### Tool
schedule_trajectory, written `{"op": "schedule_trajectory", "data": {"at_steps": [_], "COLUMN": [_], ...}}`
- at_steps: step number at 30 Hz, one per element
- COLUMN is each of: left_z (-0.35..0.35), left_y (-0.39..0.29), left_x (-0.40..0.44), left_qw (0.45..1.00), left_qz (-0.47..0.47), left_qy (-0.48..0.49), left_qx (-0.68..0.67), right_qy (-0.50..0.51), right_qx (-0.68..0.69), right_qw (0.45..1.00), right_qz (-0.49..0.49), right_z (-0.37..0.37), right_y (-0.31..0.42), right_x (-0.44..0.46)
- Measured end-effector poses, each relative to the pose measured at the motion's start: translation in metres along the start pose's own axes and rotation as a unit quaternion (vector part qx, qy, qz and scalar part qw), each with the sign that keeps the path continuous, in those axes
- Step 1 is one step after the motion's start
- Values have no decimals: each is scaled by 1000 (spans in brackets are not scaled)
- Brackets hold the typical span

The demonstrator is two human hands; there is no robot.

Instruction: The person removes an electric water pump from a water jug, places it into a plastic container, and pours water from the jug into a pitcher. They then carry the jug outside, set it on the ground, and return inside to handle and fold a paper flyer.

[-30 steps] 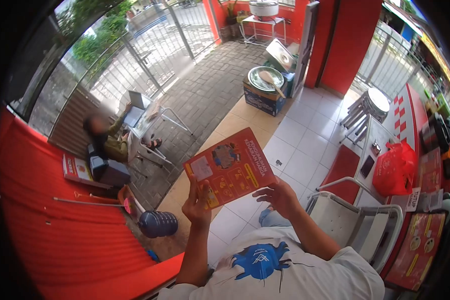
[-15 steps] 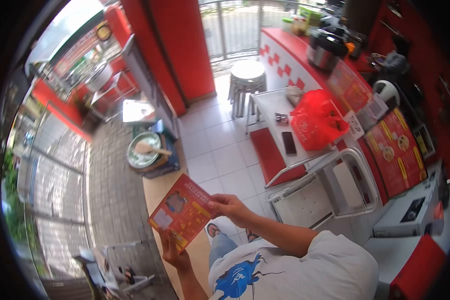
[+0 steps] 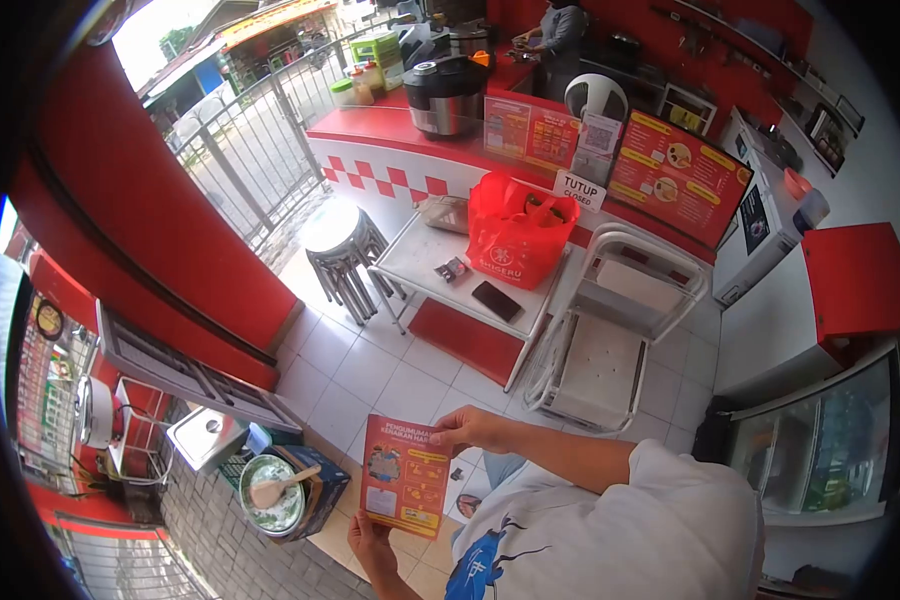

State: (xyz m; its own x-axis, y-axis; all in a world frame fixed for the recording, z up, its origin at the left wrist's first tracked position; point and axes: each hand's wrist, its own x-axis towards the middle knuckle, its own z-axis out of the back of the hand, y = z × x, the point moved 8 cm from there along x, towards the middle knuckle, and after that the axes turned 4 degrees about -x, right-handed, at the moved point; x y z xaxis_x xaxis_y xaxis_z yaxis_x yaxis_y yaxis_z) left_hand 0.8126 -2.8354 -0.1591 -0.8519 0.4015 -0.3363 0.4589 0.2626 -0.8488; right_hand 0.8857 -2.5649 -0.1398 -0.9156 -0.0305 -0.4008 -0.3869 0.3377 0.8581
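A red and yellow printed card (image 3: 406,478) is held up in front of my body, its printed side facing me. My right hand (image 3: 467,430) pinches its upper right edge, thumb on the front. At the lower left corner, my left hand (image 3: 372,545) grips the card, with the thumb near its edge. Beyond the card stands a white-topped table (image 3: 420,255) bearing a red plastic bag (image 3: 518,235), a dark phone (image 3: 497,300) and a small item that I cannot make out.
Stacked stools (image 3: 335,228) stand left of the table, a metal-framed chair (image 3: 600,370) right of it. Behind is a red counter (image 3: 370,122) with a cooker (image 3: 445,95) and menu boards. A bowl with a paddle (image 3: 272,493) sits lower left. A person (image 3: 562,38) is behind the counter.
The view has swung right toward the counter. My right hand, apart from the card's edge at first, now grips it. The card has turned more upright.
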Motion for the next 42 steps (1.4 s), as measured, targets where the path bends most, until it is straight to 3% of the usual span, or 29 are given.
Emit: {"op": "schedule_trajectory", "data": {"at_steps": [12,14,15,17,20,21,22,26,30,31,34,35,40,42], "left_z": [-160,-198,-222,-260,-293,-296,-292,-230,-80,-15,81,80,58,48], "left_y": [6,10,13,16,31,37,47,110,213,258,311,318,332,330], "left_x": [125,138,144,160,190,198,206,219,187,165,26,7,-25,-22], "left_qw": [991,985,978,975,971,973,975,974,926,925,848,842,878,891], "left_qz": [32,51,66,70,50,41,43,87,146,173,416,428,321,261], "left_qy": [130,166,200,211,217,208,194,108,-20,-68,-259,-264,-203,-176], "left_qx": [-4,2,-2,29,82,89,99,181,347,330,202,196,290,327], "right_qy": [-177,-173,-197,-236,-413,-423,-479,-611,-659,-659,-676,-685,-674,-686], "right_qx": [211,176,119,35,-29,-11,-30,-151,-208,-235,-308,-361,-411,-379], "right_qw": [953,953,956,956,879,872,828,728,678,645,577,547,547,572], "right_qz": [126,177,184,173,236,248,289,270,251,308,339,320,280,241], "right_z": [174,220,220,278,385,420,459,577,618,623,588,577,613,622], "right_y": [88,108,156,170,228,247,269,327,365,382,434,442,410,384], "right_x": [32,34,2,-5,-52,-69,-85,-118,-123,-129,-151,-152,-128,-115]}}
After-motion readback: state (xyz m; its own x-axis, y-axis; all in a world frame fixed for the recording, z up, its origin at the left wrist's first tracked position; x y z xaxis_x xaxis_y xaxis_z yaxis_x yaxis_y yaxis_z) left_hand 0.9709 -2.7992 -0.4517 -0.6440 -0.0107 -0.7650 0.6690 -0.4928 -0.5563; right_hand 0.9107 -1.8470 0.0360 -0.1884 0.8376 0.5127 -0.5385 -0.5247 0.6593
